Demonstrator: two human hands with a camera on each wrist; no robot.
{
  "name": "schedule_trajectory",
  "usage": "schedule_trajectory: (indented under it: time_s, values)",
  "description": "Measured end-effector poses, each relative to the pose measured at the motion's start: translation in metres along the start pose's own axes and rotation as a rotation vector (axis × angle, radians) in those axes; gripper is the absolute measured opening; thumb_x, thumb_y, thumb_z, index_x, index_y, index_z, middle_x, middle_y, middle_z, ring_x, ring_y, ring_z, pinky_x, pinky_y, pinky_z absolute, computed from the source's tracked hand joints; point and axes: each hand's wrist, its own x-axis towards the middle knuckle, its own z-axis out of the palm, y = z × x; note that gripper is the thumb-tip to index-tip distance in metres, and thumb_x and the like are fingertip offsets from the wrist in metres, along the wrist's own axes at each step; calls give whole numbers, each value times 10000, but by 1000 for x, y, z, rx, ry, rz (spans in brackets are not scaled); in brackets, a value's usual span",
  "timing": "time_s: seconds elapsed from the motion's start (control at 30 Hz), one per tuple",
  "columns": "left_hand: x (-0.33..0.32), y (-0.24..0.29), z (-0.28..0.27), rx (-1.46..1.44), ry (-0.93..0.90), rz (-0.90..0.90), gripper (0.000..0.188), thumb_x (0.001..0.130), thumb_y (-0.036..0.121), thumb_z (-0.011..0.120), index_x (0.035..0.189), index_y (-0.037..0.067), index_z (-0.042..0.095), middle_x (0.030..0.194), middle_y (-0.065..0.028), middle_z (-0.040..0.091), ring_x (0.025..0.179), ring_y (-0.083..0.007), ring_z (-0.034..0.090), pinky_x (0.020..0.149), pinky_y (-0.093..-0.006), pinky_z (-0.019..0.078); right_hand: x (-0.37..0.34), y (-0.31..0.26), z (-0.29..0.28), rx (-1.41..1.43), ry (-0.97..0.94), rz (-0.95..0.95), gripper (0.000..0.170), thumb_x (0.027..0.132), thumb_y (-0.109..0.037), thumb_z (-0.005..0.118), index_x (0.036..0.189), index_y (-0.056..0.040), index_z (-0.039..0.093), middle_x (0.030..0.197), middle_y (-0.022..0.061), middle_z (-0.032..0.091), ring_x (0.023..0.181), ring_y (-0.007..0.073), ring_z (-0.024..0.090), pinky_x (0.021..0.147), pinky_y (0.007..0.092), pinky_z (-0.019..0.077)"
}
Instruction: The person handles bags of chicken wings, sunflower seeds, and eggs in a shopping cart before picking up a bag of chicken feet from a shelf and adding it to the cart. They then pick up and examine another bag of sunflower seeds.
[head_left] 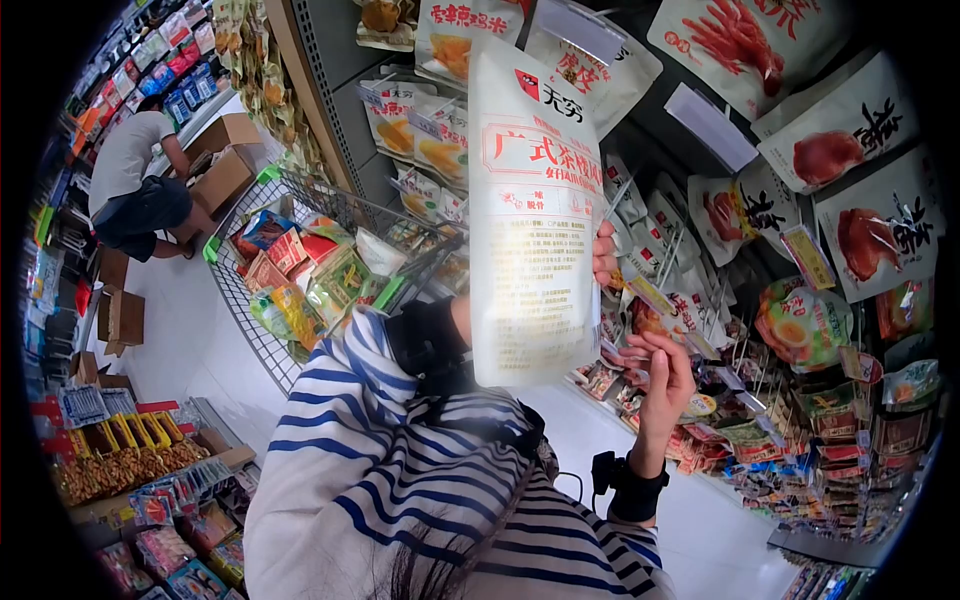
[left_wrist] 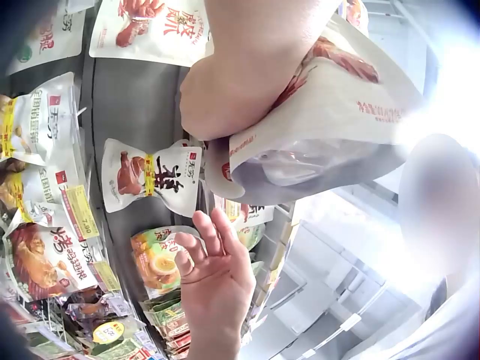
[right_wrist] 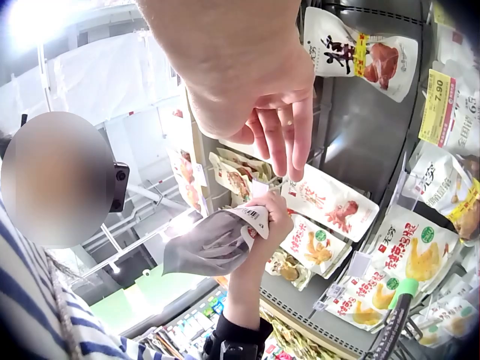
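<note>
Over here by the hanging packets (head_left: 870, 240), I see the left hand (right_wrist: 274, 217) gripping the white pouch (head_left: 535, 230) at its edge, raised — probably so its fine print can be read. The right hand (head_left: 658, 378), fingers loosely bent, hovers nearby holding nothing.

White pouch (head_left: 535, 260), bold red and black lettering up top, yellowish print below! Blue stripes streak across the white shirt (head_left: 400, 460), and the cart (head_left: 240, 300) flashes bright green corners.
</note>
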Motion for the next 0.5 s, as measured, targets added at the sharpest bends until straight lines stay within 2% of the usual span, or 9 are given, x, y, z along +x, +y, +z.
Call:
schedule_trajectory:
  time_s: [0.13,0.17,0.23,0.27,0.3,0.37,0.4,0.47,0.5]
  values:
    - [1,7,-20,63,42,36,293,795,299,485,896,25,457,751,-55,497,701,-163,484,689,-265,412,0,3,0,14,-44,15,227,879,-127,378,1004,38,470,934,144,568,792,179,573,639,246,464]
    - [-3,12,-34,84,132,27,289,804,301,475,901,30,468,756,-58,513,695,-158,503,670,-266,426,0,4,0,23,-65,16,232,881,-130,374,1014,36,466,948,145,564,805,179,570,637,249,466]
    - [-10,17,-21,123,314,8,284,820,305,454,912,39,492,767,-65,545,683,-150,541,632,-268,453,2,1,2,53,-136,99,326,878,-232,380,1067,30,433,999,153,540,839,189,560,631,263,478]
    - [-15,10,-14,572,746,165,240,845,249,433,936,42,511,796,-66,578,647,-137,574,572,-268,476,3,-1,3,69,-170,140,378,877,-283,384,1093,26,417,1025,156,528,856,194,555,628,271,483]
    - [-11,7,5,929,755,220,220,864,201,417,976,32,501,856,-62,583,688,-128,574,603,-259,478,4,0,3,136,-235,159,453,860,-348,382,1120,23,392,1044,158,515,871,201,550,626,280,489]
    - [-10,8,-7,851,736,299,228,876,185,407,1001,18,499,881,-60,581,749,-119,563,657,-261,469,5,0,5,273,-363,190,605,827,-477,378,1174,17,342,1083,161,491,903,215,539,620,299,501]
    - [-11,8,-9,895,771,317,227,879,189,397,979,13,501,852,-61,577,726,-126,564,641,-255,471,5,-2,7,268,-367,226,763,766,-590,375,1204,30,295,1092,166,479,923,242,532,628,324,510]
    - [-18,9,-13,977,843,345,236,886,198,377,934,4,504,793,-61,568,678,-139,566,610,-244,476,0,8,4,302,-334,255,754,773,-574,380,1199,43,296,1081,170,481,912,255,537,636,335,512]
    - [-26,14,-19,1026,766,349,257,886,205,386,975,-12,491,871,-70,566,733,-135,565,675,-250,472,-3,15,2,318,-316,274,750,776,-566,382,1197,49,296,1075,172,482,906,262,539,641,341,512]
